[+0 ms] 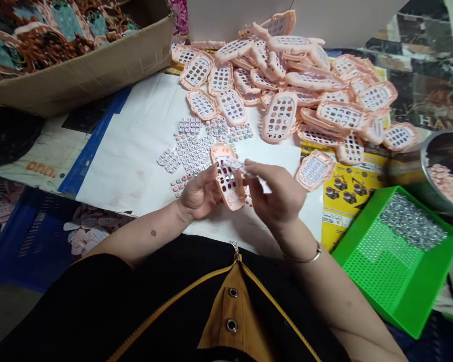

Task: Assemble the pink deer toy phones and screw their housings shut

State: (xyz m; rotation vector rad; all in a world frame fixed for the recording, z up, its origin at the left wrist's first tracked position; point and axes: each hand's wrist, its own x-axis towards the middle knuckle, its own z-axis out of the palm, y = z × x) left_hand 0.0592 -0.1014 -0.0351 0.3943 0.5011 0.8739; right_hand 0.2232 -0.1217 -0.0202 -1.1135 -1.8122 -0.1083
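Head view shows the left hand (198, 193) cupping a pink shell (228, 177), a toy-phone front full of button holes, with its fingers curled under the back and the thumb lying along the near edge. The right hand (279, 193) holds a small clear keypad sheet (236, 164), pinched between thumb and forefinger, with the sheet's far end resting on the shell's upper half, just beyond the left thumb tip. Judging by this, the step is seating the sheet into the holes, and it goes best if the shell is kept flat and steady in the left palm while the right fingertips line up the top row first, then press down row by row toward the wrist. The sheet is blurred, so whether any keys already sit in their holes is hard to say. Just past the fingertips lie loose keypad sheets (196, 148) on white paper (136, 151), and beyond them a pile of pink shells (294, 80). Off to the right of the right wrist sit a green tray (362, 271) holding small silvery bits and a metal bowl (443, 166); a cardboard box (79, 70) stands well left of the left hand.
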